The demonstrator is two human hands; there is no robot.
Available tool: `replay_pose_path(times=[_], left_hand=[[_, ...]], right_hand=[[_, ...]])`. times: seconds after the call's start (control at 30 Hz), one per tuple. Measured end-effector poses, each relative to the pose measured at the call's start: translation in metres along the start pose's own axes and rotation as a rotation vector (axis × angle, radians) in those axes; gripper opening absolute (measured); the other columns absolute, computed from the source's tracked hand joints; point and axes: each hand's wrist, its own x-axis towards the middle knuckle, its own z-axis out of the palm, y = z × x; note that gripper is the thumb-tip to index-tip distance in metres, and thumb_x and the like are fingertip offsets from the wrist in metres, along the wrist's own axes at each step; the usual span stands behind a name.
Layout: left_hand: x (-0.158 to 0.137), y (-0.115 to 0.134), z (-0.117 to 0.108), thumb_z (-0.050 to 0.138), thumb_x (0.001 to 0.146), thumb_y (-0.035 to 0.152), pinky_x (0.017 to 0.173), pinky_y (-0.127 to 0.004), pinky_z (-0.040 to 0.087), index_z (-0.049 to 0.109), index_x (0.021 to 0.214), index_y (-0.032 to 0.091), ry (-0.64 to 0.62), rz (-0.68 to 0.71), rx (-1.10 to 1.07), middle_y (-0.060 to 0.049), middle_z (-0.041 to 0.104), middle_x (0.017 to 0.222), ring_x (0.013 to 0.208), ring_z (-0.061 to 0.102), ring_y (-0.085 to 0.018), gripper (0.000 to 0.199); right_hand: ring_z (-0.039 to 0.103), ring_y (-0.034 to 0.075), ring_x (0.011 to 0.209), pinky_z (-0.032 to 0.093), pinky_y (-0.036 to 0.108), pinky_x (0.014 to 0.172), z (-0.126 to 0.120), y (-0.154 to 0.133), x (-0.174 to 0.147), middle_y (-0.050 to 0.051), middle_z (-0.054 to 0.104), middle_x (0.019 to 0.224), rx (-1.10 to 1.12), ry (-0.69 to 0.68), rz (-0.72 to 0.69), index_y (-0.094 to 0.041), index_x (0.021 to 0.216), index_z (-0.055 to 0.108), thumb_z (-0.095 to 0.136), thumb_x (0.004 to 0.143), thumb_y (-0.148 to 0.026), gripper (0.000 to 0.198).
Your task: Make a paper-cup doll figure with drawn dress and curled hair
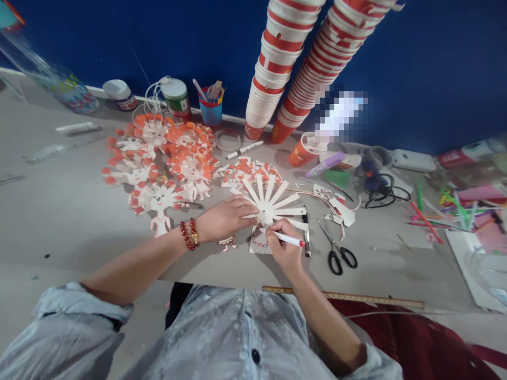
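Observation:
My right hand [284, 245] grips a white marker [291, 240] with a red end, its tip close to the paper work. Under both hands lies a paper cup cut into white strips [270, 198] that fan out from its round base. My left hand [226, 217] rests flat with fingers stretched onto the left side of this fan. A white paper sheet [259, 245] with red line drawing shows below the fan, partly covered by my right hand. A small cut-out skirt with legs [227, 243] lies under my left wrist. A black marker [306, 232] lies just right of the fan.
Orange-and-white paper cup figures [158, 158] spread to the left. Scissors [336, 250] with black handles lie at right. Paper scraps [251, 171] sit behind the fan, and tall cup stacks [273, 68] stand by the blue wall. A purple marker [325, 164] lies near an orange cup [303, 150].

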Motion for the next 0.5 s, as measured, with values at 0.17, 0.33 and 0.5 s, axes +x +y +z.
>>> replay_pose_path(times=[0.17,0.33,0.5], left_hand=[[0.0,-0.0004,0.001,0.05,0.094,0.012,0.112,-0.047,0.035,0.063,0.117,0.021,0.006,0.005,0.007,-0.008,0.061,0.128,0.123,0.05,-0.024,0.028],[-0.0001,-0.0004,0.0007,0.051,0.094,0.013,0.111,-0.047,0.035,0.063,0.117,0.021,0.005,0.006,0.01,-0.008,0.061,0.128,0.122,0.051,-0.024,0.027],[-0.0002,-0.0007,0.0006,0.051,0.094,0.011,0.112,-0.048,0.034,0.063,0.118,0.021,0.001,0.008,0.01,-0.008,0.061,0.129,0.123,0.05,-0.024,0.029]], right_hand=[[0.044,0.012,0.051,0.035,0.025,0.051,-0.0003,0.0001,0.0003,-0.004,0.053,0.06,-0.021,-0.009,-0.012,-0.021,0.071,0.052,0.055,0.08,-0.015,0.011],[0.044,0.012,0.05,0.035,0.025,0.051,-0.001,0.0,0.0004,-0.004,0.052,0.058,-0.035,-0.02,-0.014,-0.022,0.07,0.052,0.055,0.08,-0.016,0.011],[0.042,0.012,0.049,0.034,0.025,0.05,-0.001,-0.0012,0.0013,-0.005,0.05,0.056,-0.038,-0.026,-0.029,-0.022,0.069,0.051,0.055,0.079,-0.016,0.013]])
